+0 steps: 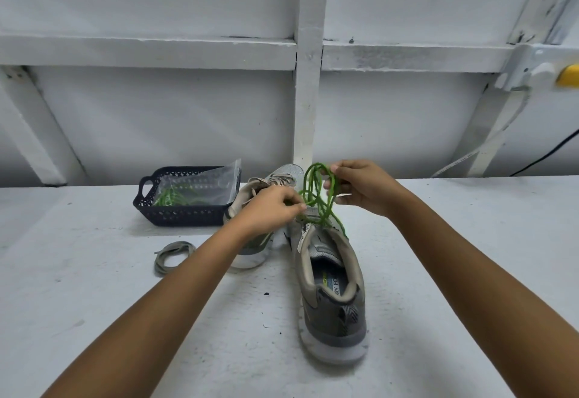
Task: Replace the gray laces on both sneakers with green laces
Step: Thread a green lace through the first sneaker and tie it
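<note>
The right hand [360, 189] pinches a bunch of green lace [319, 197] loops above the near sneaker [332, 288] — the left hand [269, 209] pinches the same lace just over that sneaker's tongue. Beyond the near sneaker lies the second sneaker [275, 184], gray-laced. Left of it, a coiled gray lace [170, 258] rests on the bench [94, 288]; a dark basket [185, 209] holds bagged green laces.

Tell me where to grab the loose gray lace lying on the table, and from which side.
Take the gray lace from above, with a pinch across the bundled strands on its near-left curve. It lies flat in a loose coil on the bare table, so nothing offers a side grip. That part is farthest from the left forearm and the sneaker behind it, which probably leaves the fingers most room.
</note>
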The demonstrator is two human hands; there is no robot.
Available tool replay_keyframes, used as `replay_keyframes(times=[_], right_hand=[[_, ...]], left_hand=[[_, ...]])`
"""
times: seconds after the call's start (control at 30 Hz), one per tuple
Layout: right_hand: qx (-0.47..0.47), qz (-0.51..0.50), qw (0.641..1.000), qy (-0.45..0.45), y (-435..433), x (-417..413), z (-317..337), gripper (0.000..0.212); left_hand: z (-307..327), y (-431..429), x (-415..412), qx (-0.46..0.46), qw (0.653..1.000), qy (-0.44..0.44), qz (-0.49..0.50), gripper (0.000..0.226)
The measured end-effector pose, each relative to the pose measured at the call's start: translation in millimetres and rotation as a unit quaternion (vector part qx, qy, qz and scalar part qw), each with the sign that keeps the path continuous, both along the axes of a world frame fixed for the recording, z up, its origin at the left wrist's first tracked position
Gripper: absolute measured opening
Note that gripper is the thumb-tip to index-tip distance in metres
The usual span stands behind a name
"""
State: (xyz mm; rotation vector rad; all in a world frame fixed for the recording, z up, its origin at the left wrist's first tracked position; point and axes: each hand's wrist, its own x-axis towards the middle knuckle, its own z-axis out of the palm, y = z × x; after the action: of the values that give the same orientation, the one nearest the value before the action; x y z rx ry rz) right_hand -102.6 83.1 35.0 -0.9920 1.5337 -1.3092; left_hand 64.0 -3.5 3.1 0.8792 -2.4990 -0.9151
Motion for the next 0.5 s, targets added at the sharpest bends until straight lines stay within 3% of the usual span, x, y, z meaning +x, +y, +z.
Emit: replay_keyframes(times=[0.07, 0.17, 0.33, 0.5], right_hand=[[0.026, -0.033, 0.993, 0.11, -1.9, -0.7, -7.2, 0.024], [0.082, -0.075, 0.953, 0.283, -1.7, -5.8, -20.1, 0.026], [0.195, 0.014, 0.934, 0.3, 9.0, -6.4, -27.0, 0.025], [0.211, 0.11, 0.924, 0.301, 14.2, -4.6, -28.9, 0.021]], left_hand=[[-0.9, -3.8, -0.9, -0.019, 1.0, 0.001, 0.023, 0.016], [1.1, -11.3, -1.3, 0.019, 0.994, 0.052, 0.098, 0.017], [10.7, -21.6, 0.2, 0.097, 0.973, 0.141, 0.156, 0.017], [13.1, -28.1, -0.3, 0.153, 0.958, 0.186, 0.157, 0.022]])
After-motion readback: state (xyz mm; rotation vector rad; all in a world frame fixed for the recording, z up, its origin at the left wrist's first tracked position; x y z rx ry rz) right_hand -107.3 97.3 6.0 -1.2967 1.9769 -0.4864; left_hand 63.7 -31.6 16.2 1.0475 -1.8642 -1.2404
